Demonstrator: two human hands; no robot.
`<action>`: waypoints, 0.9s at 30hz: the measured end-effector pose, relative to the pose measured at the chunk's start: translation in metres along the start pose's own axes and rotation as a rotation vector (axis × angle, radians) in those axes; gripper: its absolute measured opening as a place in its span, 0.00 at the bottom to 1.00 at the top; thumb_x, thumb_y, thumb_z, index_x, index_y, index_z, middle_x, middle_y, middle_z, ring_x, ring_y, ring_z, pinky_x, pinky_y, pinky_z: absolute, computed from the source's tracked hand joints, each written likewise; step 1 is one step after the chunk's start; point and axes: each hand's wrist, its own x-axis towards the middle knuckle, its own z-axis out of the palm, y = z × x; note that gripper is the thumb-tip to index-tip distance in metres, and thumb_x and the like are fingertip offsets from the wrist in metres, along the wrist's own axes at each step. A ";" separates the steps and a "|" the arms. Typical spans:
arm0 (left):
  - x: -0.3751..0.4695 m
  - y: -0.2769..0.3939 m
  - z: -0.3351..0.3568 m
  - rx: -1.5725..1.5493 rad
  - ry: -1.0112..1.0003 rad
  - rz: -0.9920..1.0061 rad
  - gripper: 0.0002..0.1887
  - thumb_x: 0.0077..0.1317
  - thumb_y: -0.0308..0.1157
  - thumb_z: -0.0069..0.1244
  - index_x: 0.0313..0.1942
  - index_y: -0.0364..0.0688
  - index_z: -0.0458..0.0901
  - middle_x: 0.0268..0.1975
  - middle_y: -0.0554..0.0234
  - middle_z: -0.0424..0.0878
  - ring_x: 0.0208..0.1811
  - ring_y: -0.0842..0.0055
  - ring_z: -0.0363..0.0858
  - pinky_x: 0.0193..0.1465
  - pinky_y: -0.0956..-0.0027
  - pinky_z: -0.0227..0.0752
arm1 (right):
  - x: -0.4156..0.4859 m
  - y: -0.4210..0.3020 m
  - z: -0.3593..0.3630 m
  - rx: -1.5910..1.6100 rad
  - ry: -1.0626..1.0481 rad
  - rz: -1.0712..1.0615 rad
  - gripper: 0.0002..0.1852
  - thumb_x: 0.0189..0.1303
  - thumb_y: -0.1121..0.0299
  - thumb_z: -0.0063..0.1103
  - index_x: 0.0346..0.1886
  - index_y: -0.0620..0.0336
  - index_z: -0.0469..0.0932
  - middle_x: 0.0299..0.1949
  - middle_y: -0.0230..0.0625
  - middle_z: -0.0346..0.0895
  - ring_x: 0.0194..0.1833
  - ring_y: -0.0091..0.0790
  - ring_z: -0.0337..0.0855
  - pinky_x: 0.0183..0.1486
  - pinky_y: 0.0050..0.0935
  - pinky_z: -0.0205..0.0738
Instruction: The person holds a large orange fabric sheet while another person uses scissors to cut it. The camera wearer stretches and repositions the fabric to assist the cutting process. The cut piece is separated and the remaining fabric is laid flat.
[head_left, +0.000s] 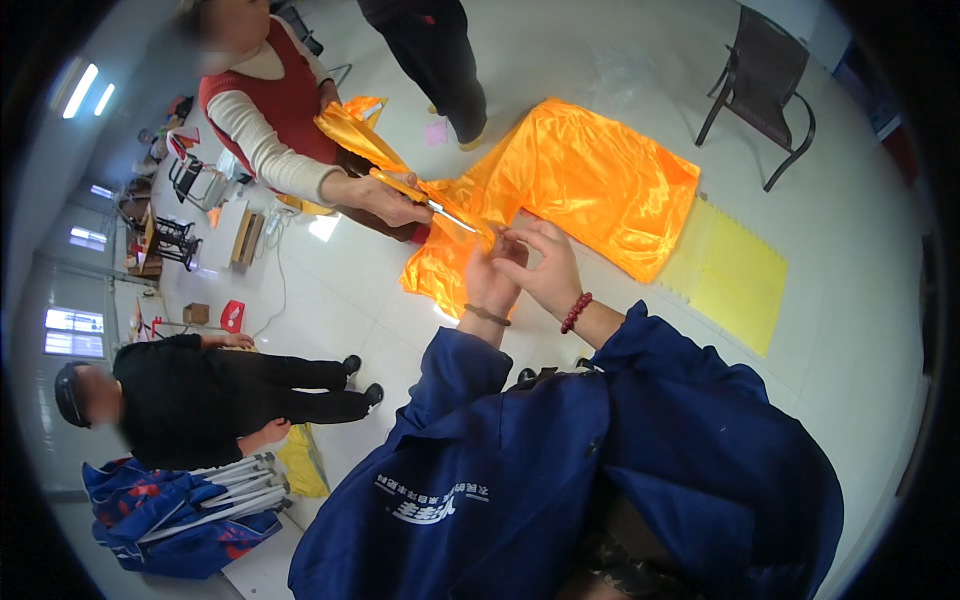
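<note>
A shiny orange satin cloth (611, 187) spreads over the floor, and one part rises to my hands. My left hand (489, 283), with a brown bracelet at the wrist, grips an edge of that raised part. My right hand (551, 262), wearing dark red beads, has its thumb and forefinger at my left fingertips; whether it pinches anything is hidden. Across from me, a co-worker's hand (386, 199) holds scissors (401, 185) with orange handles. Their blades point at the cloth close by my left fingers.
A co-worker in a red vest (300, 97) stands opposite with more cloth; another person's dark-trousered legs (442, 60) are behind. To the left stands a person in black (187, 405) near a folded blue canopy with white poles (195, 517). A chair (765, 82) and yellow foam mats (735, 277) are right.
</note>
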 end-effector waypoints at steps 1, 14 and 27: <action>0.001 0.000 -0.001 -0.018 0.074 0.011 0.14 0.72 0.41 0.43 0.47 0.39 0.76 0.46 0.61 0.79 0.49 0.73 0.74 0.58 0.68 0.68 | 0.000 0.001 0.000 0.012 0.003 -0.005 0.21 0.43 0.66 0.74 0.43 0.61 0.82 0.42 0.40 0.76 0.49 0.41 0.76 0.52 0.34 0.71; 0.001 0.001 -0.003 -0.023 0.021 0.011 0.18 0.73 0.45 0.42 0.47 0.37 0.74 0.45 0.58 0.79 0.46 0.68 0.75 0.56 0.65 0.70 | -0.005 0.006 0.001 -0.007 0.035 -0.024 0.19 0.43 0.65 0.73 0.39 0.61 0.82 0.40 0.38 0.75 0.46 0.40 0.75 0.50 0.35 0.71; 0.000 -0.008 -0.013 0.045 0.068 -0.050 0.16 0.72 0.43 0.45 0.48 0.38 0.75 0.43 0.61 0.80 0.45 0.74 0.75 0.54 0.69 0.69 | -0.004 -0.001 -0.005 0.078 -0.006 0.062 0.22 0.43 0.65 0.75 0.43 0.63 0.81 0.43 0.41 0.76 0.51 0.42 0.76 0.54 0.35 0.71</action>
